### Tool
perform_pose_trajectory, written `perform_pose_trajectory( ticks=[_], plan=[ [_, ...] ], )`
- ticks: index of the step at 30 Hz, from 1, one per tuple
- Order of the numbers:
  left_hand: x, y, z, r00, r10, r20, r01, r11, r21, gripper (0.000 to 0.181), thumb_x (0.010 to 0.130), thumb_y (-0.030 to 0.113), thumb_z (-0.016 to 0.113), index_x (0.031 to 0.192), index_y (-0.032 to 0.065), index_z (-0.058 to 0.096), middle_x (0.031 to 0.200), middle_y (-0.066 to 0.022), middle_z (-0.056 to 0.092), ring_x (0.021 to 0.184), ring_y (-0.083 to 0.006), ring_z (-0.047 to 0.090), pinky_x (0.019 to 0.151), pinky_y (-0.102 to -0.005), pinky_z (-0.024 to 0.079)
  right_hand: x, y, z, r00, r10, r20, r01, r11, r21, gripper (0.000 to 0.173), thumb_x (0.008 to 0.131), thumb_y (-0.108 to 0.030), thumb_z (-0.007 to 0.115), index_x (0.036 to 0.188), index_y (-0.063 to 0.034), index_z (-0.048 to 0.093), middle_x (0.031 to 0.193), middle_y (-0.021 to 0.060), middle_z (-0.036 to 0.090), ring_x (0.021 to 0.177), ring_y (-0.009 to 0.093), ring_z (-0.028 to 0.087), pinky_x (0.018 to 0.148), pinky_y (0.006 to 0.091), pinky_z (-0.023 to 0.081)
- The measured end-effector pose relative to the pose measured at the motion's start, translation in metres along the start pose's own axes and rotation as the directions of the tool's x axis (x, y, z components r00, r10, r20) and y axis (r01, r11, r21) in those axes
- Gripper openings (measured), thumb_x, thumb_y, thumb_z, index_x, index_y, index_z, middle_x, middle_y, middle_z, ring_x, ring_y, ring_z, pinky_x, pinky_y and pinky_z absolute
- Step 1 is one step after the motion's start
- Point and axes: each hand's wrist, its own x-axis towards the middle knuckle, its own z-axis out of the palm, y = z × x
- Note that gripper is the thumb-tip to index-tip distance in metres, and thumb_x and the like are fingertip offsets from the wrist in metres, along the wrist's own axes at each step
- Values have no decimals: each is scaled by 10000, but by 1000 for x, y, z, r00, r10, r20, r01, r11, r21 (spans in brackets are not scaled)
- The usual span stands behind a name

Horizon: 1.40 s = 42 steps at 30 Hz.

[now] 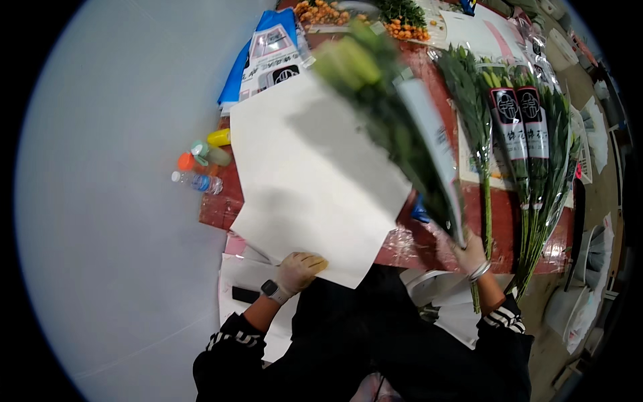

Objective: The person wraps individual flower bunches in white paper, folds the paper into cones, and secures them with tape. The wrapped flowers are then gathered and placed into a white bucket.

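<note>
My gloved left hand (301,271) rests on the near edge of a large sheet of white paper (311,176), its fingers curled over that edge. My gloved right hand (469,254) grips the stems of a lily bunch (397,135) in a printed sleeve. This bunch is tilted, with its pale green buds up and to the left over the paper; it is blurred and casts a shadow there. Right of it lie more sleeved lily bunches (522,135) and a leafy stem bunch (472,115) on the red table (502,206).
Plastic bottles (201,181) stand or lie at the table's left edge, near a yellow object (219,137). Printed sleeves (274,55) lie on blue material at the upper left. Orange flowers (321,12) are at the far side. A blue object (420,210) lies partly behind the held bunch.
</note>
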Motion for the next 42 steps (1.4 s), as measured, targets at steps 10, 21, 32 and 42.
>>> perform_pose_trajectory(
  ticks=[10,21,32,42],
  plan=[
    [-29,-68,41,966,231,118,-206,959,-194,333,808,200,607,1128,162,693,1101,16,693,1015,-197,644,881,-366,513,-41,-39,153,884,372,283,-151,801,-580,934,662,-244,841,1444,-75,360,1386,252,456,1268,439,465,1019,487,429],
    [5,-64,-15,909,381,-167,-377,924,58,172,834,272,644,916,153,738,1326,-23,614,1267,-230,522,1069,-451,389,-16,-52,240,962,-44,270,176,856,-485,883,715,-119,729,1510,-207,356,1414,105,502,1200,358,511,1013,519,393],
    [184,-158,28,527,-137,839,319,947,-46,577,918,530,563,1200,42,688,1277,-213,635,1222,-360,582,1033,-446,434,-8,-110,248,971,107,212,31,827,-561,903,674,-306,786,1422,-9,376,1416,227,470,1313,381,447,1107,470,342],
    [131,-18,57,885,286,367,-366,914,172,291,763,221,697,1020,92,651,946,-81,677,934,-235,632,858,-336,451,53,-59,228,737,369,567,-268,929,-256,794,595,-420,837,1248,-47,582,1061,201,704,999,364,674,903,393,534]
  ],
)
